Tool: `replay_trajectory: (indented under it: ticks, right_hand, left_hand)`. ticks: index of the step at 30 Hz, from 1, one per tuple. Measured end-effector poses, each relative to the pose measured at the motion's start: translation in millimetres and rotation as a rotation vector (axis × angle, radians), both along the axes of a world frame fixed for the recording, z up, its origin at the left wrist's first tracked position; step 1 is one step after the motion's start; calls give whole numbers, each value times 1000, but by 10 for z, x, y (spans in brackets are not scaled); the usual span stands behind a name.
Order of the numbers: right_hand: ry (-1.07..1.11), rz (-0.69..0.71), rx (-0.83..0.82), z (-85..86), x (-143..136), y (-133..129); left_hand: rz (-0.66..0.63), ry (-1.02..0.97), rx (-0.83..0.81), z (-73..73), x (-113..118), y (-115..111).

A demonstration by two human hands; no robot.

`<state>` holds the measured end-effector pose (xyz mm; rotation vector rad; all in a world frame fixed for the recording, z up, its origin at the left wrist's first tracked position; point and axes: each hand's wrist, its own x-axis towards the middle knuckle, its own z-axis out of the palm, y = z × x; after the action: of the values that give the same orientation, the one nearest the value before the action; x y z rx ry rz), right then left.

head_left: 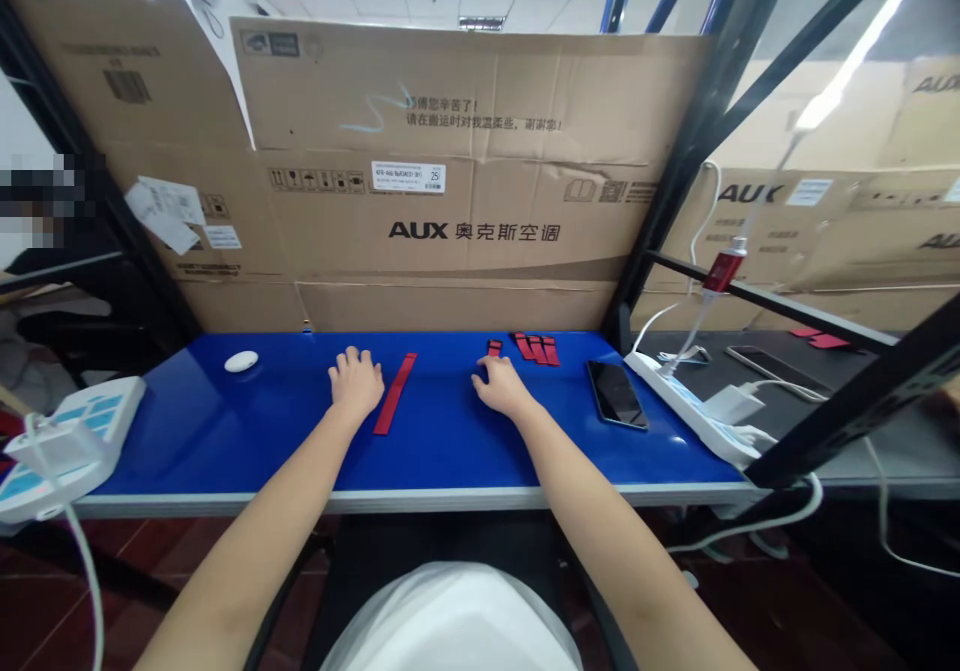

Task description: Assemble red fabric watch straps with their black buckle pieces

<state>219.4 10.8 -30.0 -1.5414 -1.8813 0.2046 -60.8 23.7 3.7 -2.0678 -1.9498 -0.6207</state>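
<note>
My left hand (pixel 356 381) rests on the blue tabletop (pixel 442 451) with its fingers spread and nothing held. Just right of it lies a long, flat red strip (pixel 395 394), slanting away from me and apart from the fingers. My right hand (pixel 501 386) is low over the table, thumb and forefinger apart. Its fingertips touch the near part of a short red strap with a black end (pixel 494 348); the hand hides the rest of that strap. Several similar red straps with black ends (pixel 536 348) lie side by side a little to the right.
A phone (pixel 616 394) lies right of my right hand, beside a white power strip (pixel 694 409) with cables. A white oval object (pixel 241 361) lies at the left, near another power strip (pixel 112 431). Cardboard (pixel 472 191) walls the back; metal posts stand at both sides.
</note>
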Motion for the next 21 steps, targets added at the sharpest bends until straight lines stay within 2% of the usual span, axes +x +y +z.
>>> replay_trajectory:
  ticks: [2,4,6,8,11,15,18,21]
  right_hand:
    - [110,105,40,17,-61,-29]
    - [164,140,112,29,-71,-33]
    - [143,127,176,37,-28,-18]
    - [90,103,187,42,43,0]
    - [26,76,149,43,115,14]
    - [-25,98,99,31,69,42]
    - [-64,120,56,11,-11,82]
    - [15,181,25,-8,-87,95]
  left_hand:
    - [-262,-11,43,-9,146,-45]
    - [-506,-20,24,-54,284,-82]
    - [-619,-31,-37,-128,362,-88]
    - [-623,-47,-95,-210,349,-47]
    - [-547,-73,-106,-289,201,86]
    - [-459,-80,-3,-245,75,196]
    - [-547,-76,80,-166,207,112]
    - [-679,-89,81,-143,433,-46]
